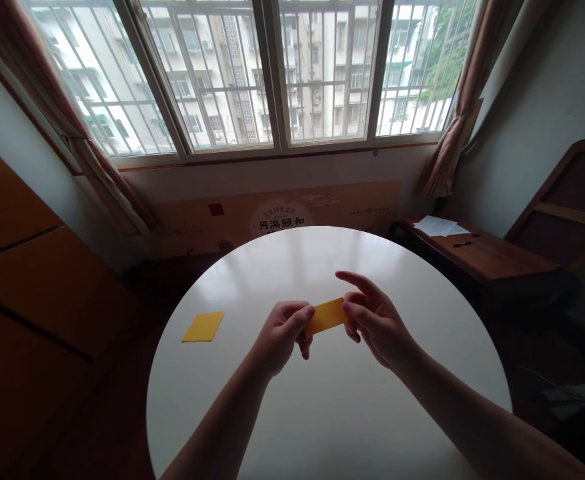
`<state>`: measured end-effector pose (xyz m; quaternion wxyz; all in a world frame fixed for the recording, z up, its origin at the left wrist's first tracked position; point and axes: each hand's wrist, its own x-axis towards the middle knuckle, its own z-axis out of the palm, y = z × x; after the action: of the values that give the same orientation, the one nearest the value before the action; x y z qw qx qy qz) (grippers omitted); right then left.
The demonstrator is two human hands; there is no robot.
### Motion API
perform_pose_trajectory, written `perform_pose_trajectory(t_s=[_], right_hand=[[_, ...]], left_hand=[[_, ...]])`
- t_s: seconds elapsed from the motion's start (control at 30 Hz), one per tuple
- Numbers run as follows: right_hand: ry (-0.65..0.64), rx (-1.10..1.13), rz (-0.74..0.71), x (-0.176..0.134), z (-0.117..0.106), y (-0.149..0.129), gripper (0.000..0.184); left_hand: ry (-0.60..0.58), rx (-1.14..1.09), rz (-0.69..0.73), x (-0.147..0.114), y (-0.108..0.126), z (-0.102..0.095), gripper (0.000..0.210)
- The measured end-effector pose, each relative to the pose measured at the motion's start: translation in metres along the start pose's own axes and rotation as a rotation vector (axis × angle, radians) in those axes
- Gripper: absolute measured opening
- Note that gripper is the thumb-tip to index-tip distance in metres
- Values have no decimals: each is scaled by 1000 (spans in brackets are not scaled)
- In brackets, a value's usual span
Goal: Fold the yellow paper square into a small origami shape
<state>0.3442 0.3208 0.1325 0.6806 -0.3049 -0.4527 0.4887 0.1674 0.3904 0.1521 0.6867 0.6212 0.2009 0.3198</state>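
1. Over the middle of the white table (322,413), a yellow paper strip (327,316) bridged both hands, its long axis running between them.
2. The left hand (281,333) pinched its left end, the right hand (379,327) its right; neither was nearer.
3. A yellow square (203,327) rested toward the table's left edge.

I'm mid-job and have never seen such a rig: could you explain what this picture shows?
There's no machine here: these are a person's bare left hand and right hand, seen by a camera worn on the head, looking forward and down. The hands pinch opposite ends of a small orange-yellow piece, apparently paper, above a round white table. On the table, off to the left, lies a flat yellow piece, also paper-like. Beyond is a barred window.
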Motion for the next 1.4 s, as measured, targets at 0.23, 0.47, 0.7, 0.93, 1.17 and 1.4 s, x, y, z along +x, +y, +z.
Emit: perform_pose_trajectory(t_s=[0.23,0.47,0.7,0.93,1.17,1.4], right_hand=[[-11,-127,-143,-4,-3,-5,23],[-93,-691,-455,-4,-3,-14,38],[38,-537,-268,-6,3,-11,5],[34,-177,40,-7,3,-10,19],[11,-112,48,-10,4,-12,17],[15,-116,31,-8,2,-11,15]], left_hand=[[46,-133,-106,-5,8,10,44],[63,-319,-290,-3,11,4,39],[96,-109,-319,-1,5,9,53],[313,456,196,-16,14,22,53],[332,448,192,-17,15,24,39],[332,305,209,-15,12,17,36]])
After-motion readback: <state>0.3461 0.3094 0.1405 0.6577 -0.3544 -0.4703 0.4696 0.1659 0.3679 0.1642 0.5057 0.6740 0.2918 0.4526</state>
